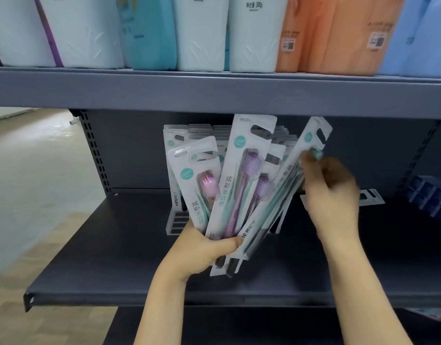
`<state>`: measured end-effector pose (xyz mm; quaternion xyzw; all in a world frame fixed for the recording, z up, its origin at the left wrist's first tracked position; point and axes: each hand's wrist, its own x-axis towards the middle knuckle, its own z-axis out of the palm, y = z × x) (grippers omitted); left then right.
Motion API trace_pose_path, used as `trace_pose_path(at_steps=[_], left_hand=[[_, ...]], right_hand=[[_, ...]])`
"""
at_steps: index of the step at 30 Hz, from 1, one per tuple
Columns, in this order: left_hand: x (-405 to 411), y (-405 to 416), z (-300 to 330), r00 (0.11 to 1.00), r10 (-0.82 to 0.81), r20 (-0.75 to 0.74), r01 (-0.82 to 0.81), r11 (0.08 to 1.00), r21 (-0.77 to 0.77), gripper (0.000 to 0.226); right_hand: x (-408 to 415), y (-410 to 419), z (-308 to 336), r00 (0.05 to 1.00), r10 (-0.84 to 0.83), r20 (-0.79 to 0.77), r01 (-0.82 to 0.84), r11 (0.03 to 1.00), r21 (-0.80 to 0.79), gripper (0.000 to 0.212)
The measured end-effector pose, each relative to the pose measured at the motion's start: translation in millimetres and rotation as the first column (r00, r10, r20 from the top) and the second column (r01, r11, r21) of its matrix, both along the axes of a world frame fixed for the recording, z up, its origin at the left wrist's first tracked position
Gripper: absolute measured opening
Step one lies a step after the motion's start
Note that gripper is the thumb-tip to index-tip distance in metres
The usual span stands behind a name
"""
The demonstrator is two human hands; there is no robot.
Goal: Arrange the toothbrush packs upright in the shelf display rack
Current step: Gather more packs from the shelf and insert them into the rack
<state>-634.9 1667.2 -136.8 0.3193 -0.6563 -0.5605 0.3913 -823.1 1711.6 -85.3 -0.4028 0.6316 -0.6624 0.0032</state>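
My left hand (204, 247) grips a fan of four toothbrush packs (229, 195) by their lower ends, just in front of the display rack (175, 221). My right hand (331, 192) pinches the rightmost pack (292, 180) near its top. Behind the fan, more packs (202, 130) stand upright in the rack on the dark shelf (119, 245).

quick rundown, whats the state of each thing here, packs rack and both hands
left hand: grips the bottom of a fan of packs
fanned white card toothbrush packs: held tilted, off the shelf
right hand: blurred, pinches the rightmost pack
clear plastic display rack: holds upright packs
dark grey metal shelf: carries the rack
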Motion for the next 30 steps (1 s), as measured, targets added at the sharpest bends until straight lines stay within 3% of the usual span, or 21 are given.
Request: trace_pose_path(at_steps=[4,10,23,30], left_hand=[[10.6,-7.8,-2.9,0.998,-0.058,0.009,0.058,0.998,0.011,0.038],[17.1,-24.1,-6.3,0.996,0.076,-0.045,-0.077,0.997,-0.021,0.039],[4.2,-36.9,2.6,0.982,0.122,-0.144,-0.129,0.991,-0.038,0.038],[10.4,-42.2,2.2,0.979,0.128,-0.157,-0.133,0.991,-0.027,0.034]], right_hand=[[-10.2,-0.7,0.5,0.998,0.010,-0.069,-0.007,0.999,0.051,0.044],[-8.3,0.3,-1.8,0.950,-0.117,-0.289,0.102,0.992,-0.068,0.039],[15.5,-33.0,-23.3,0.960,-0.116,-0.254,0.109,0.993,-0.041,0.034],[25.3,-48.8,-24.1,0.920,-0.172,-0.352,0.152,0.985,-0.083,0.031]])
